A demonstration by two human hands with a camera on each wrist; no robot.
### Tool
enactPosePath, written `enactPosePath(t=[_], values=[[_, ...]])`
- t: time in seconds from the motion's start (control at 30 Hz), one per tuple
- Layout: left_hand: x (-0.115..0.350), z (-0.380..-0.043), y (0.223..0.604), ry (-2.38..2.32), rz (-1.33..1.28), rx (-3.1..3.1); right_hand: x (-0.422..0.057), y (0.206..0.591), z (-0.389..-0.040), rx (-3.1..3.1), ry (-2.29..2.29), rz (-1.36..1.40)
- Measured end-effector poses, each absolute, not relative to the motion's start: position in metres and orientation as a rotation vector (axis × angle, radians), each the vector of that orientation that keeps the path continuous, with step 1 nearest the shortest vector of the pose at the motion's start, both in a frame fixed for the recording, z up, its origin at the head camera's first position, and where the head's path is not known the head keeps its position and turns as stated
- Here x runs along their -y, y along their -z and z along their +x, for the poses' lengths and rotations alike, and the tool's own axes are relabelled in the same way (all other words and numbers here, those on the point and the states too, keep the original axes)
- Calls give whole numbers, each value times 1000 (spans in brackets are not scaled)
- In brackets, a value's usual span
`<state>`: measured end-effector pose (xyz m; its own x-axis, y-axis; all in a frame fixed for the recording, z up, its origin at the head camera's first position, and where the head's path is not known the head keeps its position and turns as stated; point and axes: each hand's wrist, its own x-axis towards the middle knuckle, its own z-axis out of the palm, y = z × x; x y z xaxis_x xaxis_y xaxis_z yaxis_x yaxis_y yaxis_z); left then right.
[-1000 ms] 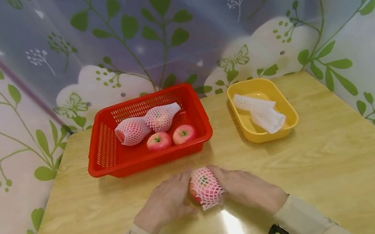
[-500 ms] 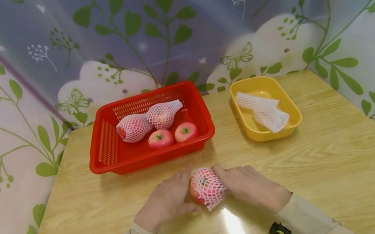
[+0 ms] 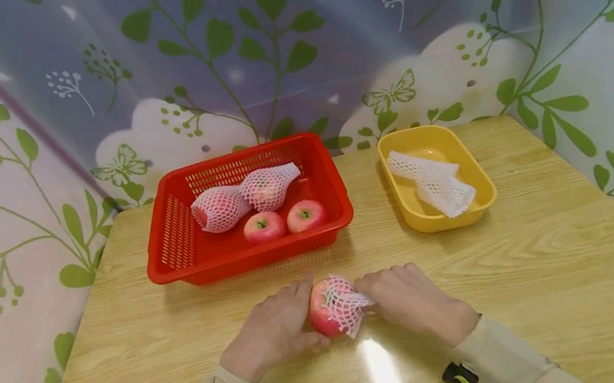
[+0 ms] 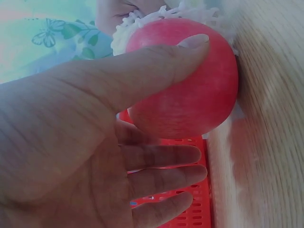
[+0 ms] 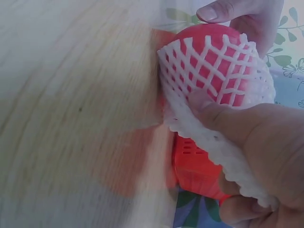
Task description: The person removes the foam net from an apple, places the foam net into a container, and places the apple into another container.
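Note:
A red apple (image 3: 321, 318) sits on the table between my two hands, with a white foam fruit net (image 3: 343, 304) over its right side. My left hand (image 3: 274, 329) holds the bare side. In the left wrist view its thumb lies along the apple (image 4: 190, 99), the index finger is partly hidden behind it, and the other fingers stick out loosely below. The right hand (image 3: 413, 299) pinches the gathered end of the net. From the right wrist, the net (image 5: 209, 71) stretches over the apple, its loose edge running between the thumb and curled fingers.
Beyond the hands stands a red basket (image 3: 258, 261) with two netted apples (image 3: 219, 207) and two bare apples (image 3: 264, 227). To its right, a yellow bin (image 3: 419, 223) holds white foam nets (image 3: 433, 180). A patterned cloth backdrop (image 3: 226, 69) rises behind the wooden table (image 3: 538, 261).
The net has slid rightward off the apple's left side, baring more red skin, and its end is now bunched at the right hand. The left hand stays nearly where it was.

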<state>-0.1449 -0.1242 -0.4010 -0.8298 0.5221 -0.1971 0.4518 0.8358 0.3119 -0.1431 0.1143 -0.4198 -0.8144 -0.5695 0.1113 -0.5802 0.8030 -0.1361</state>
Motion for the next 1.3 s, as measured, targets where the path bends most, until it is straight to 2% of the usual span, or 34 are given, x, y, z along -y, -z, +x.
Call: enactPosePath(t=[0.5,0.9,1.13,1.3], values=[[120,-144,399,-330,728,-2715,-138,405,-145,2913,-293,906],[122,-143,395,-340,725,-2721,-196,375,-160,2607,-465,465],[121,-141,394,-338,729,-2722,-230,378,-180,2570,-431,316],[119,-140,396,-316,724,-2710,-239,389,-195,2873,-316,249]])
